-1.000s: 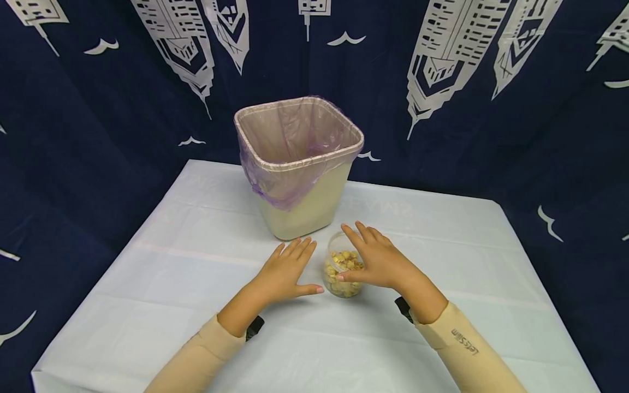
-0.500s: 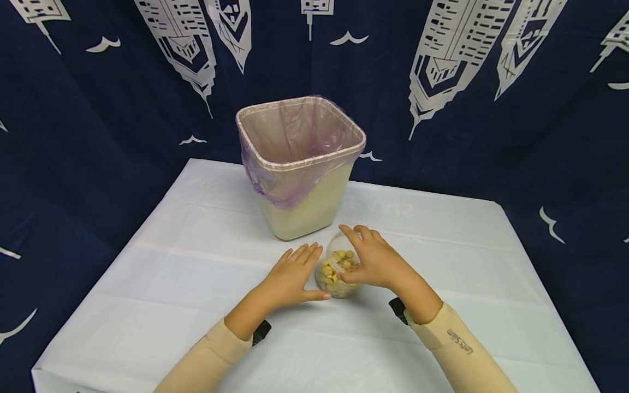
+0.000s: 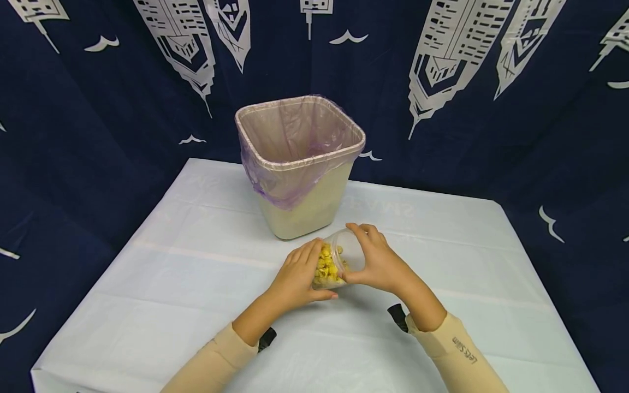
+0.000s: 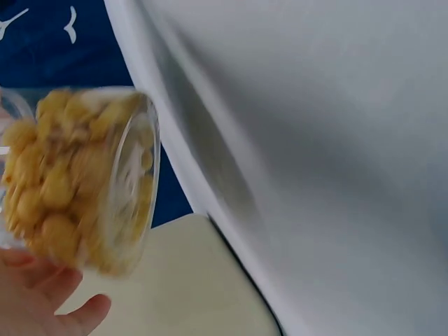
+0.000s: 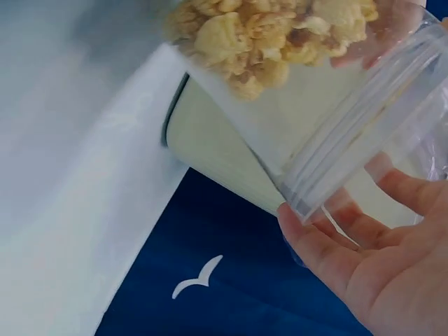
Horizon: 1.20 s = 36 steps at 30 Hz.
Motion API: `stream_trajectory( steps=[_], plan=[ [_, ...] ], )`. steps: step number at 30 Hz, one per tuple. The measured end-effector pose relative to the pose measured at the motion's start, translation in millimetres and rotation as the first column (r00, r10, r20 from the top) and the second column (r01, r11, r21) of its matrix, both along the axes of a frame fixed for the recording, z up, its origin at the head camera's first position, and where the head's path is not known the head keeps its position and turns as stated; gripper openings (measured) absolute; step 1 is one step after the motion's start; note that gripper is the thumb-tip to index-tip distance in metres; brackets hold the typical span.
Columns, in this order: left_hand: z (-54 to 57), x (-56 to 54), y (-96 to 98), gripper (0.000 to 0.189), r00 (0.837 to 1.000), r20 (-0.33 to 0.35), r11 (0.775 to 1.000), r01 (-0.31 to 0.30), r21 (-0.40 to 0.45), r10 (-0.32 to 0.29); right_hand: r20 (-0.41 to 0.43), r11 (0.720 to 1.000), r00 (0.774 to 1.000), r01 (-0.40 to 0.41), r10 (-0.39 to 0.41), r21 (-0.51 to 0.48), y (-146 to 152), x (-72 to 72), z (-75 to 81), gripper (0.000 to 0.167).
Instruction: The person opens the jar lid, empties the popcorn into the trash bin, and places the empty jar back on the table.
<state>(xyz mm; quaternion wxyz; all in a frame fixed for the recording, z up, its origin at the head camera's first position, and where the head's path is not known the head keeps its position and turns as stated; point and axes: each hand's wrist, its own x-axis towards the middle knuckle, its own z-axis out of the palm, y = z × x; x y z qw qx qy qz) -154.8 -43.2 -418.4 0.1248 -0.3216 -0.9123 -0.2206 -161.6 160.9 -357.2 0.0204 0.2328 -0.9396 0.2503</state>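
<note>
A clear jar of yellow popcorn (image 3: 325,266) is tilted, its clear lid end (image 3: 351,252) turned toward the right. My left hand (image 3: 294,279) holds the jar's body from the left, fingers along the far side and thumb in front. My right hand (image 3: 382,266) grips the lid end, thumb near and fingers far. The left wrist view shows the jar's base (image 4: 133,189) raised, with left fingers (image 4: 59,287) beneath it. In the right wrist view, right fingertips (image 5: 297,224) touch the ridged clear rim (image 5: 364,126); popcorn (image 5: 266,38) lies toward the base.
Behind the jar stands a cream bin (image 3: 307,210) lined with a purple translucent bag (image 3: 295,185). A white cloth covers the table (image 3: 162,305). A dark blue curtain (image 3: 88,131) with white building prints hangs behind the table.
Both hands have closed in on the jar and now hold it. The jar has shifted left and gone from upright to tilted, its lid end toward the right hand.
</note>
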Motion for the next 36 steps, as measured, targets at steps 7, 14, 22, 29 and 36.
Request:
stream_trajectory(
  steps=[7, 14, 22, 29, 36],
  plan=[
    [-3.4, 1.0, 6.8, 0.116, 0.994, -0.097, 0.996, -0.048, 0.073, 0.055, 0.002, 0.994, 0.999, 0.043, -0.043, -0.105, -1.3, 4.4, -8.9, 0.092],
    [-5.6, 1.0, 8.1, 0.119, 0.986, -0.140, 0.995, -0.080, 0.062, 0.088, 0.024, 0.985, 0.998, 0.067, -0.064, -0.162, -4.6, 9.6, -11.8, 0.093],
    [-5.0, -1.0, 6.9, 0.117, 0.976, -0.195, 0.995, -0.084, 0.058, 0.094, 0.038, 0.980, 0.997, 0.079, -0.073, -0.185, -6.7, 12.4, -15.1, 0.093],
    [-2.1, -2.3, 5.4, 0.113, 0.977, -0.197, 0.996, -0.080, 0.026, 0.083, 0.082, 0.972, 0.996, 0.049, -0.031, -0.230, -4.6, 13.2, -19.0, 0.094],
    [5.6, -3.5, 0.7, 0.108, 0.973, -0.218, 0.997, -0.075, 0.009, 0.075, 0.086, 0.963, 0.996, -0.002, 0.026, -0.268, -3.4, 11.4, -20.2, 0.096]
  ],
)
